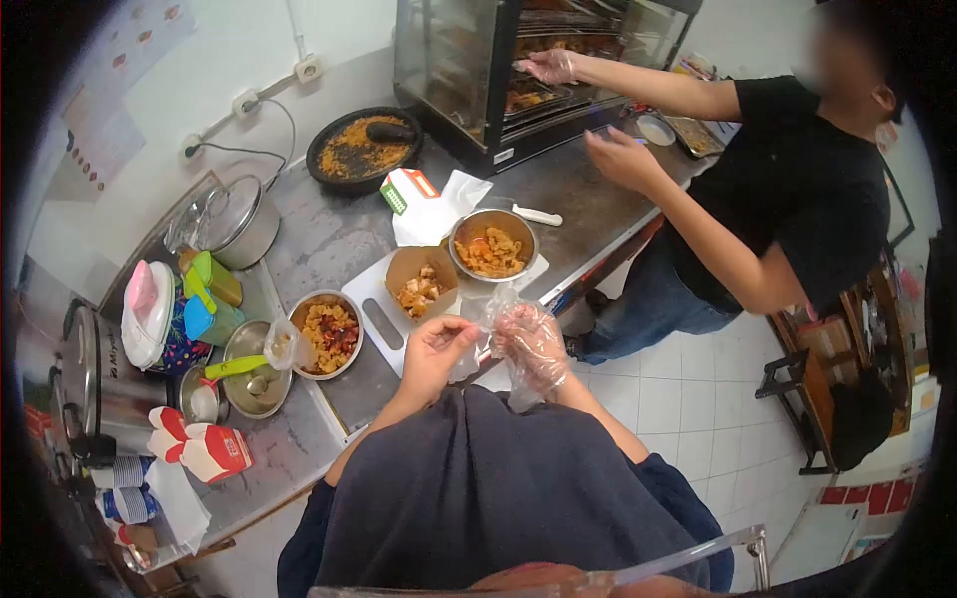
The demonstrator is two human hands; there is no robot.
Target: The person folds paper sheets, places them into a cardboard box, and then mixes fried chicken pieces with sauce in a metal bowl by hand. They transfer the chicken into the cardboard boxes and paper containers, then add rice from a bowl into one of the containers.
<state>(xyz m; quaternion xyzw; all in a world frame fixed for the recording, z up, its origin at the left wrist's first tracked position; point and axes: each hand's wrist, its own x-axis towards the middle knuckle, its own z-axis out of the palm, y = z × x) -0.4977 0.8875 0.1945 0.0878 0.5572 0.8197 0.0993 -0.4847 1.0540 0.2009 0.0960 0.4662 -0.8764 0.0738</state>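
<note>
My left hand (434, 351) is bare and closed in a pinch on a clear plastic glove (467, 365) in front of my chest. My right hand (531, 347) wears another clear plastic glove, loose at the wrist. Its fingers curl round the thin plastic between my hands. Just beyond them, an open cardboard food box (439, 267) with pieces of fried food stands on a white cutting board (377, 317). Beside it is a metal bowl (536, 246) of sauced fried pieces. A second metal bowl (353, 371) holds fried pieces with dark red sauce.
A co-worker (797, 179) in black reaches a gloved hand into the glass food warmer (454, 60). On the counter are a stone mortar (329, 179), a knife (538, 215), a lidded pot (249, 239), a green-handled utensil (235, 367) and red-white cartons (219, 453).
</note>
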